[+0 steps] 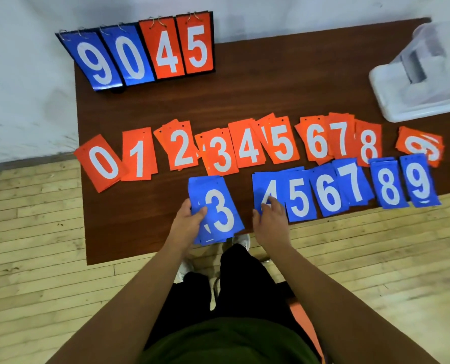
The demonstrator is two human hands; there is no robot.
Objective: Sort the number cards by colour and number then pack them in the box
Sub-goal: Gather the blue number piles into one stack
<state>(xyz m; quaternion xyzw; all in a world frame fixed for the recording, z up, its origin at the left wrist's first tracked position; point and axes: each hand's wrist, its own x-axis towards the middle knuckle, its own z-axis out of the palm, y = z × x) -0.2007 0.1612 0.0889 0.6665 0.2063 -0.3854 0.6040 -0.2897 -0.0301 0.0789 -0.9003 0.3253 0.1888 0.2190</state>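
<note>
Orange number cards (247,147) lie in a row from 0 to 9 across the brown table (271,95). Below them runs a row of blue cards, 4 to 9 (328,193). My left hand (188,223) grips a stack of blue cards with a 3 on top (220,211) at the table's front edge. My right hand (269,218) rests with its fingertips on the blue 4 pile (264,186), fingers spread. A clear plastic box (418,74) stands at the table's far right corner.
A flip scoreboard (142,51) showing blue 9, 0 and orange 4, 5 stands at the table's far left edge. Bare tabletop lies left of the blue 3 stack. Wooden floor surrounds the table; my legs and shoes are below the front edge.
</note>
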